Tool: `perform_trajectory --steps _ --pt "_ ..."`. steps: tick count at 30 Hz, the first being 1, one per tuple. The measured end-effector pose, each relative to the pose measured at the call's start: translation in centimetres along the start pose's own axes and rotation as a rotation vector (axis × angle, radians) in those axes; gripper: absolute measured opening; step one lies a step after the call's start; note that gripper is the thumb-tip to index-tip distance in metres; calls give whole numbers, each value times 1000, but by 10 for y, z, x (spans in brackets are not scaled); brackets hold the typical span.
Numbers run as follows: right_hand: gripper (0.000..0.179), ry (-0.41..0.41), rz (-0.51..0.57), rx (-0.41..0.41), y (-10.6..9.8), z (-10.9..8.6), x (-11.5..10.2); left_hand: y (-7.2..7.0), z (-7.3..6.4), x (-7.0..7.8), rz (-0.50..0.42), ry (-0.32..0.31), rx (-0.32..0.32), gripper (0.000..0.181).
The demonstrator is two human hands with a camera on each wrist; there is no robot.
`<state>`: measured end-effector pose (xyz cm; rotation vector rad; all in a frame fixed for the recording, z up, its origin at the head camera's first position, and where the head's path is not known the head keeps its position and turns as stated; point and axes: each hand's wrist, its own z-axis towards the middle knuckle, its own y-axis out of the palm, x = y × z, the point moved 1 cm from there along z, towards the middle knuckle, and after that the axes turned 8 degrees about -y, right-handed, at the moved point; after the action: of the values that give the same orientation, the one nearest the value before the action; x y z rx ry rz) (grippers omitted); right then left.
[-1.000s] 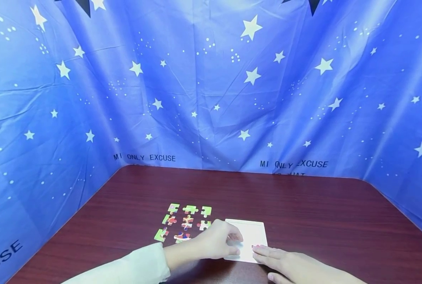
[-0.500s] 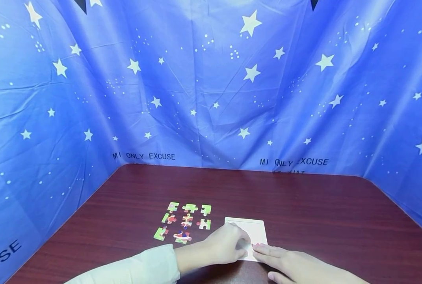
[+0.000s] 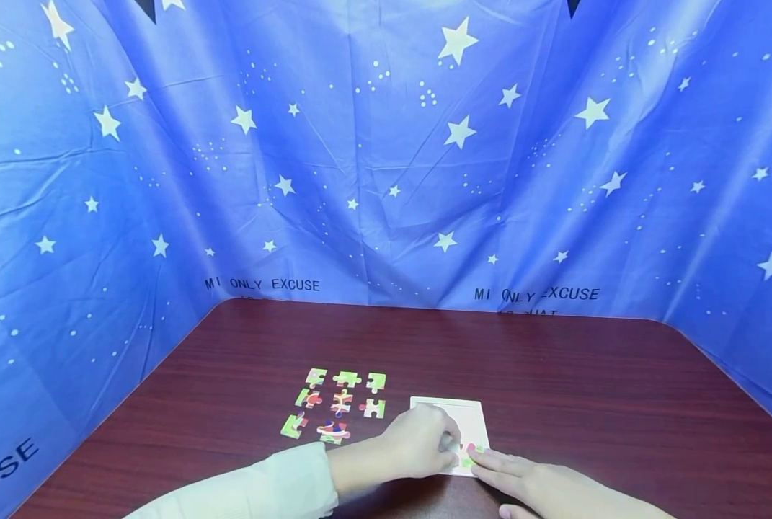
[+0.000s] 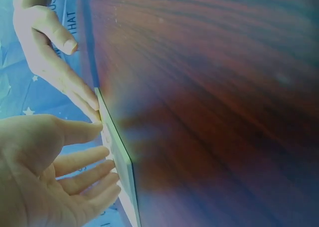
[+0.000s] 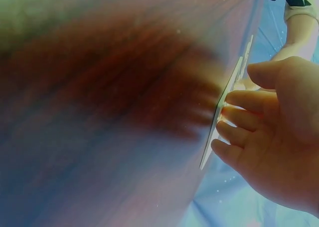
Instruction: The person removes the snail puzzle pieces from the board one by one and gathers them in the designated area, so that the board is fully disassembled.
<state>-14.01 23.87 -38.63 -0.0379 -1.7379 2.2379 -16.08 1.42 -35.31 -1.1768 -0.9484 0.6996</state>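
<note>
A shallow white puzzle tray [image 3: 447, 405] lies flat on the table. In its near right corner is a green and red jigsaw piece [image 3: 473, 460], partly hidden by my right hand [image 3: 528, 479]. The right fingers lie nearly straight, their tips touching the piece and the tray's right side. My left hand [image 3: 418, 443] arches over the tray's left half, with its bent fingertips beside the piece's left edge. In the left wrist view my left hand [image 4: 50, 167] has thumb and fingers spread apart, the tips on the tray face. The right wrist view shows my right hand [image 5: 274, 122] against the tray edge [image 5: 214, 124].
Left of the tray, several loose jigsaw pieces [image 3: 342, 402] lie face up in spaced rows, with green, red and white print. The dark red wooden table [image 3: 554, 375] reaches back to a blue star-patterned curtain [image 3: 386, 180], which also hangs at both sides.
My left hand has moved right across the tray, closer to the piece. The right fingers have drawn back slightly, showing more of the piece. The loose pieces stay where they were.
</note>
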Motion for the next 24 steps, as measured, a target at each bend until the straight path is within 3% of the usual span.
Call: perform_trajectory --steps 6,11,16,20,24 --pt "49 -15 -31 -33 -3 -6 -1 4 2 10 83 -37 62 17" --pt "49 3 -63 -65 -6 -7 -2 6 3 15 183 -4 135 14" --pt "48 14 -102 -70 -8 -8 -3 8 5 15 182 21 197 15" --pt "47 27 -154 -72 -8 -7 -6 9 6 13 61 -29 180 20" --pt "47 57 -158 -88 -9 -7 -7 9 7 8 -204 -90 105 20"
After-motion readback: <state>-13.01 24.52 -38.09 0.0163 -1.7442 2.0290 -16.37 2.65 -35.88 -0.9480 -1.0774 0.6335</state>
